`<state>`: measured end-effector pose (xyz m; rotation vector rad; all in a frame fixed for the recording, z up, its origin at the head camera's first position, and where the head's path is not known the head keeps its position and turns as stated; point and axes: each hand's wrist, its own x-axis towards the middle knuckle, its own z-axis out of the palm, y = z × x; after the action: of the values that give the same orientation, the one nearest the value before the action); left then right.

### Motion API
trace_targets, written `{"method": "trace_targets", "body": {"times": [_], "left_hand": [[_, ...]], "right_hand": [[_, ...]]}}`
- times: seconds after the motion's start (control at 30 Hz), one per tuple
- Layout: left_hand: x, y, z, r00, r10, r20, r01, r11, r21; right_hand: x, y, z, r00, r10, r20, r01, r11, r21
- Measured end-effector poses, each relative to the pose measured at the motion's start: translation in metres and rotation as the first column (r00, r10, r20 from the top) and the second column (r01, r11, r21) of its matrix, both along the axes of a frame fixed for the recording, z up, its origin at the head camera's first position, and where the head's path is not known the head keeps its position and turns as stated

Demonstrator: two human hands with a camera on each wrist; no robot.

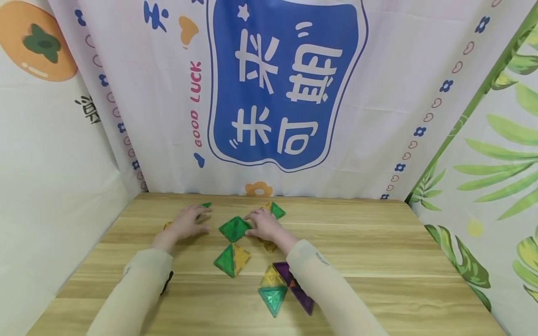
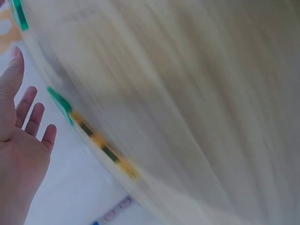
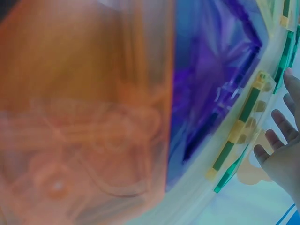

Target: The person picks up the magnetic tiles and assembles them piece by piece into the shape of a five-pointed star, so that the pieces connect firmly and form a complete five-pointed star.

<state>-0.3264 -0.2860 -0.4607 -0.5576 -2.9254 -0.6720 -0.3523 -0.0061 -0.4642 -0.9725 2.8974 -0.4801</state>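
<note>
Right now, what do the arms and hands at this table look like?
They're a person's: left hand and right hand are gloveless. Pale cream fabric covers the forearms, as left sleeve and right sleeve. Small dark lettering, unreadable here, marks the right cuff; a black strap-like piece shows beside the left sleeve.

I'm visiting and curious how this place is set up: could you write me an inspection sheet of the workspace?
Surface: light-brown wood-grain table.
Job's things: translucent, plastic-looking green triangles, yellow triangles, purple triangles, a blue-green triangle; an orange translucent piece.
Clutter: nothing seen.
Hands: left hand and right hand, fingers loose, neither visibly holding anything.
Cables: none certain; an unidentified black strip by the left cream sleeve.
Surroundings: white printed cloth behind; green-leaf-patterned cloth at right.
</note>
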Motion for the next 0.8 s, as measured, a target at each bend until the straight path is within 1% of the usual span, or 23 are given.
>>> {"method": "trace_targets", "body": {"times": [0.1, 0.23, 0.4, 0.53, 0.67, 0.8], "left_hand": [[0.002, -0.015, 0.001, 1.0, 0.018, 0.01, -0.018, 1.0, 0.01], [0.009, -0.033, 0.004, 0.999, 0.039, 0.029, -0.04, 0.999, 0.011], [0.02, -0.053, 0.012, 0.998, 0.04, 0.046, -0.04, 0.999, 0.0], [0.028, -0.065, 0.016, 0.997, 0.041, 0.071, -0.04, 0.999, -0.016], [0.032, -0.074, 0.014, 0.996, 0.047, 0.076, -0.044, 0.998, -0.04], [0.035, -0.079, 0.01, 0.994, 0.046, 0.1, -0.043, 0.999, -0.034]], "right_hand": [[0.003, -0.001, 0.003, 1.0, 0.028, -0.004, -0.028, 1.0, -0.008], [0.012, -0.005, 0.007, 0.997, 0.072, -0.002, -0.072, 0.997, -0.014], [0.026, -0.01, 0.011, 0.993, 0.114, 0.026, -0.114, 0.993, -0.027], [0.033, -0.013, 0.012, 0.989, 0.149, 0.022, -0.148, 0.989, -0.027], [0.037, -0.017, 0.011, 0.987, 0.158, 0.033, -0.157, 0.987, -0.023], [0.041, -0.019, 0.011, 0.985, 0.167, 0.05, -0.166, 0.986, -0.027]]}}
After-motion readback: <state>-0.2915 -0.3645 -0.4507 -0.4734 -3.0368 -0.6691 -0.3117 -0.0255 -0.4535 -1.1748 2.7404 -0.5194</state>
